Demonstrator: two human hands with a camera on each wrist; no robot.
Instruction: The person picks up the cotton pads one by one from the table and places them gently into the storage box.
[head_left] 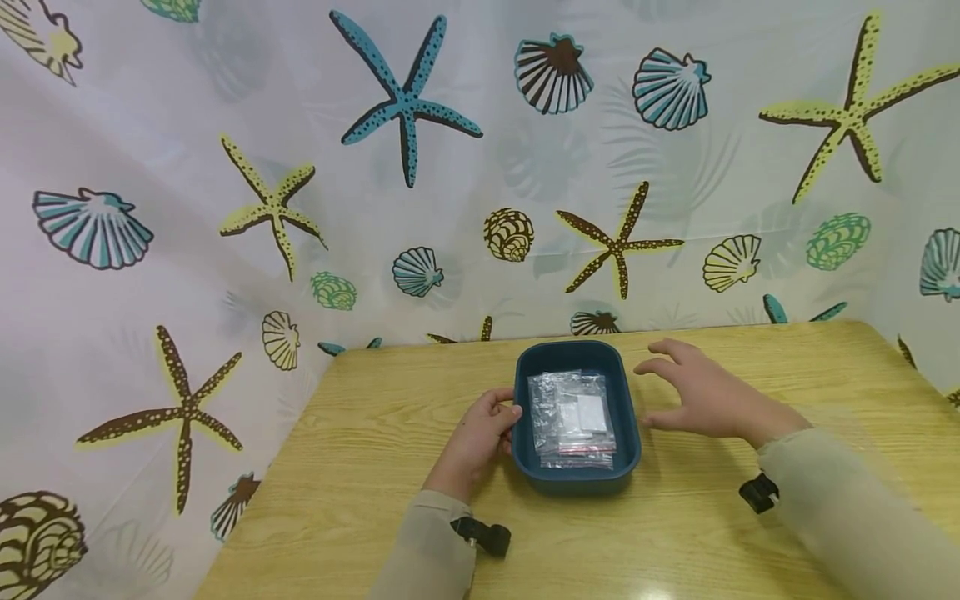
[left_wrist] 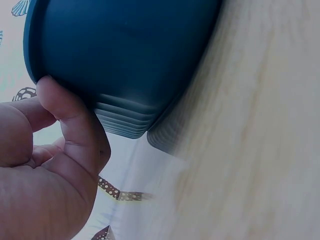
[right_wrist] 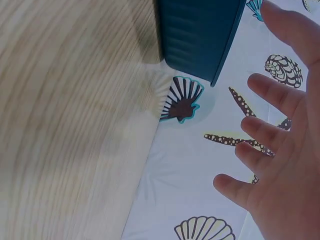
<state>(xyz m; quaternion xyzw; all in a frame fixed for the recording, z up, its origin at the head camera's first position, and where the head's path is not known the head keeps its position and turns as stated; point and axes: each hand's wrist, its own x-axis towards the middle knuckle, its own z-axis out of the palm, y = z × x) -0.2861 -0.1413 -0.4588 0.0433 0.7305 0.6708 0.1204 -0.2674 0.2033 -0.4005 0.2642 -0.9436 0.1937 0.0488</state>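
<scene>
A dark blue plastic bin (head_left: 577, 481) stands on the wooden table, with several clear zip-top bags (head_left: 572, 421) lying flat inside it, some overlapping. At the bin's left side, my left hand (head_left: 480, 429) grips the wall, its thumb at the rim. The left wrist view shows that hand (left_wrist: 55, 165) bent at the bin's (left_wrist: 125, 50) edge, with the other fingers partly hidden behind the thumb. To the right of the bin, my right hand (head_left: 701, 392) is held apart from it, fingers spread and holding nothing. In the right wrist view this hand (right_wrist: 280, 145) shows its palm and separated fingers.
The light wooden table (head_left: 375, 433) extends on both sides of the bin. A white curtain (head_left: 465, 242) printed with starfish and shells hangs along the back edge and both sides. Dark wrist cameras sit at both sleeves, one a black clip (head_left: 491, 537) on the left.
</scene>
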